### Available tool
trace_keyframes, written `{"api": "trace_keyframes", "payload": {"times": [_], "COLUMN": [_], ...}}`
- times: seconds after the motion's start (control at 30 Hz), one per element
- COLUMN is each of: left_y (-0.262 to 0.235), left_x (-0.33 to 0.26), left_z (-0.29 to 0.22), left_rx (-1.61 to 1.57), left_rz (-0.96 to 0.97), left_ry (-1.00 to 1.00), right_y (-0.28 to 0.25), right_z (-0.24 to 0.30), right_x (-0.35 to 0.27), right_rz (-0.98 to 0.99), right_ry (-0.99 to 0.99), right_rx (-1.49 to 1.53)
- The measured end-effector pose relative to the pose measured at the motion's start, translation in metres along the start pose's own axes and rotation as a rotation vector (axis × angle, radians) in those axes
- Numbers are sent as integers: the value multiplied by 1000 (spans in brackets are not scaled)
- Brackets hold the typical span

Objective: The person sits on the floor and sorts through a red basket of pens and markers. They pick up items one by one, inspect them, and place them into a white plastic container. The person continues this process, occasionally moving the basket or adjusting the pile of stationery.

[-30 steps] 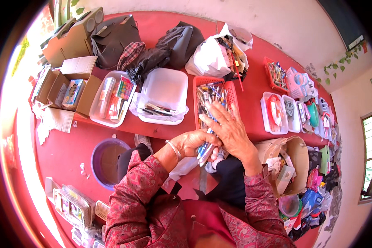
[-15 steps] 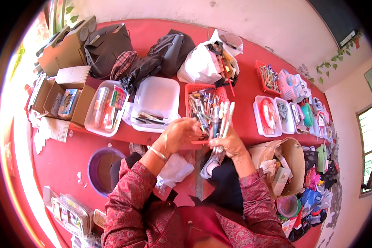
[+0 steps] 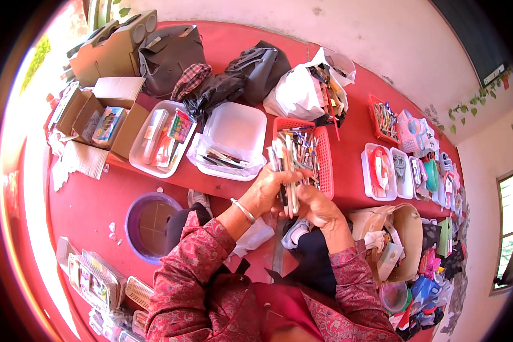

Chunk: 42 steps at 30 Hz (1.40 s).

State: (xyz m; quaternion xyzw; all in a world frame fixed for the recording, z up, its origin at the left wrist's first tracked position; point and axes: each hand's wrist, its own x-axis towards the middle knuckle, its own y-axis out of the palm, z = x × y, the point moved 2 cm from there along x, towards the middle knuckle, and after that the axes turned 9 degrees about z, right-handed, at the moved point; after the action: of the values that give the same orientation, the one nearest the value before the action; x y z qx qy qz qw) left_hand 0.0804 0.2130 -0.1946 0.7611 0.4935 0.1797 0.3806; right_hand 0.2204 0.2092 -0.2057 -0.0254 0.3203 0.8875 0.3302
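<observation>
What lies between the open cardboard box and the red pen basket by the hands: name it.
In the head view, left to right: a white tray of packets, then a second white tray with pen-like sticks near its front edge.

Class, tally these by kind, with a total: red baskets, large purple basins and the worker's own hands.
Red baskets: 2 (nearer basket, farther basket)
Large purple basin: 1
Hands: 2 (left hand, right hand)
Total: 5
</observation>
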Motion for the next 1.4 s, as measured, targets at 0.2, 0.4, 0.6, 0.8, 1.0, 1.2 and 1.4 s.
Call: {"api": "trace_keyframes", "payload": {"times": [0.2, 0.4, 0.6, 0.8, 1.0, 1.2, 1.4], "left_y": [-2, 11, 19, 15, 11, 19, 8], "left_x": [12, 12, 7, 8, 6, 2, 3], "left_z": [-4, 10, 12, 17, 11, 22, 38], "left_rx": [179, 280, 351, 302, 227, 39, -183], "left_rz": [-99, -201, -134, -166, -136, 129, 303], "left_ry": [332, 393, 343, 412, 177, -16, -244], "right_y": [-7, 8, -14, 1, -34, 12, 18], "right_z": [-11, -12, -29, -21, 6, 56, 50], "right_x": [17, 31, 38, 32, 3, 3, 9], "right_rz": [-224, -364, -291, -272, -437, 0, -191], "right_ry": [-170, -305, -349, -290, -315, -318, -130], "right_rx": [528, 565, 551, 579, 92, -170, -470]}}
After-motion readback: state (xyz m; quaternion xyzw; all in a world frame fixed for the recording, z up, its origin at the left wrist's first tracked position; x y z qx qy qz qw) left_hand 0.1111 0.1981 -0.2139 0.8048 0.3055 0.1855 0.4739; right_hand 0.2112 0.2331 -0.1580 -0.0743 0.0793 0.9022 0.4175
